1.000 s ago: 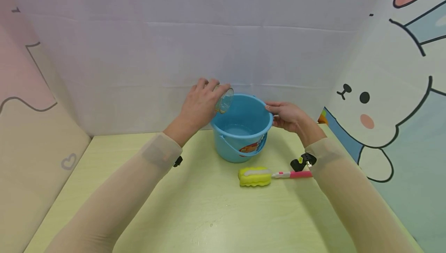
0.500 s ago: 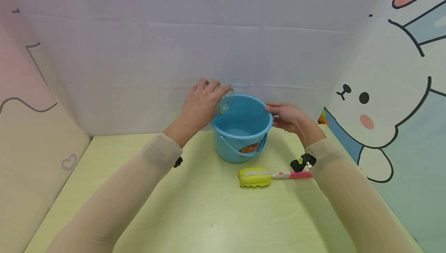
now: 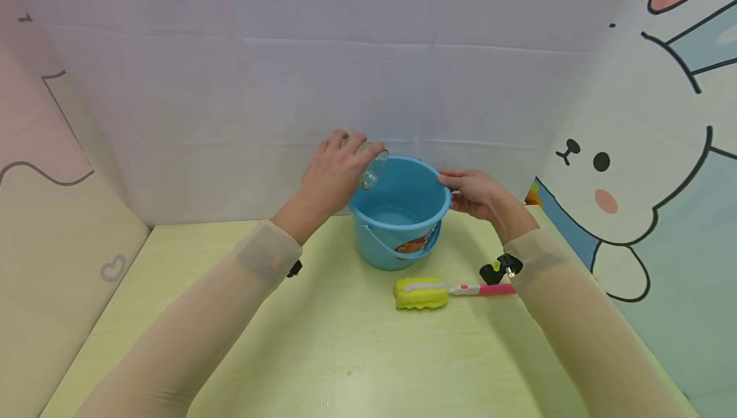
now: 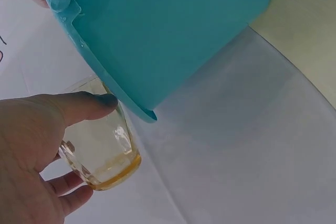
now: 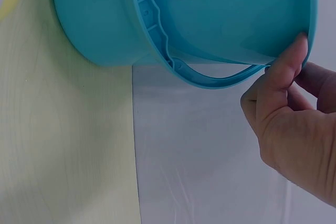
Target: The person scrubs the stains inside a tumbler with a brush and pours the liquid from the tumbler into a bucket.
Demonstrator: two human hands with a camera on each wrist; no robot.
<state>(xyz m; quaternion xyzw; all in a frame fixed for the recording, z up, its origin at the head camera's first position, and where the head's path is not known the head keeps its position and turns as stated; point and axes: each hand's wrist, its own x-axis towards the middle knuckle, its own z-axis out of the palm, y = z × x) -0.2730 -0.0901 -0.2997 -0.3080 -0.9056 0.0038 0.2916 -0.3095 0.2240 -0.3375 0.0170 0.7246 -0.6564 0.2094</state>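
A blue plastic bucket [image 3: 380,245] stands upright near the back of the table, its handle hanging down at the front. My left hand [image 3: 332,171] grips a clear glass cup [image 3: 373,171], tilted with its mouth towards the bucket's inside at the left rim. In the left wrist view the amber-tinted base of the glass cup [image 4: 113,156] points away from the bucket, and the thumb lies along its side. At the bucket's right rim my right hand [image 3: 475,192] pinches the edge; the right wrist view shows fingers [image 5: 286,69] against the outer wall below the rim.
A bottle brush [image 3: 423,293] with a yellow sponge head and pink handle lies in front of the bucket on the pale wooden table [image 3: 322,354]. Close behind the bucket hangs a white cloth wall [image 3: 230,98]. A printed rabbit panel [image 3: 662,168] borders the right side.
My left hand has shifted very slightly right and tipped the glass cup a little more. The right hand and the bucket hold still.
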